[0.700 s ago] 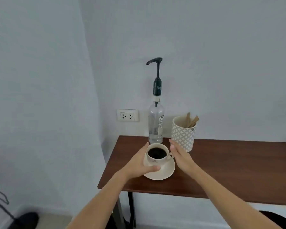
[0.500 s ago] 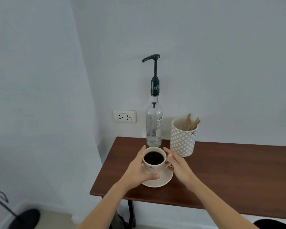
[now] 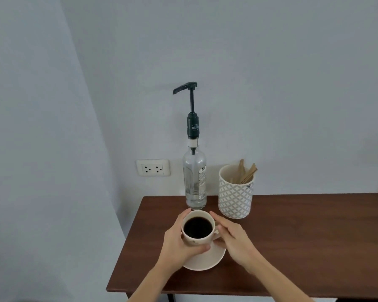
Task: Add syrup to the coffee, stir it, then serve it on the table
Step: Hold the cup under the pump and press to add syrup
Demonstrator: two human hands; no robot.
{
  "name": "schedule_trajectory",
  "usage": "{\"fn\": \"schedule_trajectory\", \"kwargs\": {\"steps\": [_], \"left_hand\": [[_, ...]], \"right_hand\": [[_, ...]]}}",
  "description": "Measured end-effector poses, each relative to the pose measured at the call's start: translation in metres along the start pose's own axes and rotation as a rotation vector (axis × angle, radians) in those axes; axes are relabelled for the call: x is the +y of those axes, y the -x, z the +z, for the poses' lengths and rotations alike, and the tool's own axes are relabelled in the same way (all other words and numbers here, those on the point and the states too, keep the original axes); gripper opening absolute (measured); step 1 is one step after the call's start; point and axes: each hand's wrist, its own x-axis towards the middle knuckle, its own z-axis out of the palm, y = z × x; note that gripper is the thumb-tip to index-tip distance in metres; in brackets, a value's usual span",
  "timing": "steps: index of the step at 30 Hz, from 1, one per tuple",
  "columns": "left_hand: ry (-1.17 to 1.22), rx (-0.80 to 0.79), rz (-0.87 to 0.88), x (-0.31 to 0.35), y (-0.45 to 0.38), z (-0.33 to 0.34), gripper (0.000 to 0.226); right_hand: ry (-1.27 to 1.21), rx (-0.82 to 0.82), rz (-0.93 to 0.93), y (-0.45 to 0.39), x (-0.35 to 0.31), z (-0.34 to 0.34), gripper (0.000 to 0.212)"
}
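A cup of black coffee sits on a pale saucer near the left end of the dark wooden bench. The left hand wraps the cup's left side, its thumb lying across the front wall and its fingers curling round the far rim — a grip closed on the cup. The right hand comes in from the other side, its fingers at the cup's handle and right wall; they touch the cup, but how firmly that grip presses on the handle cannot be told from this angle.

Just behind the cup, by the wall, stands a clear glass syrup bottle, upright, with only a shallow layer of clear liquid at its bottom. A tall dark pump rises from its neck — its spout points left. To the right of the bottle, close beside it but apart, stands a white holder with a grey diamond pattern, holding several brown sticks that lean to the right. A double wall socket is set in the wall left of the bottle.
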Motion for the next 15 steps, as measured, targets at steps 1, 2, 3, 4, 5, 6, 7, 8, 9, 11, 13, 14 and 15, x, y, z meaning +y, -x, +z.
{"fn": "schedule_trajectory", "kwargs": {"steps": [1, 2, 3, 4, 5, 6, 7, 8, 9, 11, 13, 14, 15], "left_hand": [[0.008, 0.000, 0.002, 0.001, -0.001, -0.001, 0.093], [0.012, 0.000, 0.011, 0.002, -0.003, -0.002, 0.093], [0.012, -0.002, 0.028, 0.003, -0.005, -0.004, 0.092], [0.005, 0.002, 0.046, 0.006, -0.007, -0.006, 0.091], [0.004, 0.008, 0.060, 0.010, -0.010, -0.008, 0.090], [0.009, 0.012, 0.072, 0.015, -0.013, -0.012, 0.090], [0.012, 0.017, 0.084, 0.019, -0.018, -0.015, 0.089], [0.013, 0.018, 0.095, 0.025, -0.022, -0.019, 0.089], [0.013, 0.021, 0.108, 0.031, -0.026, -0.023, 0.088], [0.017, 0.034, 0.140, 0.044, -0.036, -0.032, 0.088], [0.019, 0.060, 0.175, 0.059, -0.048, -0.042, 0.085], [0.024, 0.073, 0.189, 0.067, -0.055, -0.048, 0.083], [0.032, 0.085, 0.198, 0.076, -0.061, -0.054, 0.083]], "right_hand": [[-0.006, 0.006, -0.001, 0.001, -0.003, 0.000, 0.040], [-0.017, 0.012, -0.003, 0.002, -0.007, 0.000, 0.040], [-0.022, 0.017, -0.002, 0.003, -0.013, 0.000, 0.041], [-0.022, 0.015, -0.004, 0.003, -0.019, -0.001, 0.043], [-0.016, 0.010, -0.009, 0.003, -0.026, -0.002, 0.044], [-0.008, 0.003, -0.020, 0.003, -0.033, -0.003, 0.046], [-0.002, -0.002, -0.033, 0.003, -0.042, -0.004, 0.046], [0.003, -0.005, -0.048, 0.001, -0.049, -0.005, 0.045], [0.005, -0.006, -0.064, -0.002, -0.057, -0.007, 0.044], [-0.002, -0.007, -0.096, -0.009, -0.075, -0.011, 0.044], [0.000, -0.009, -0.136, -0.019, -0.094, -0.016, 0.040], [0.002, -0.009, -0.161, -0.025, -0.105, -0.019, 0.038], [0.010, -0.003, -0.189, -0.031, -0.117, -0.022, 0.035]]}}
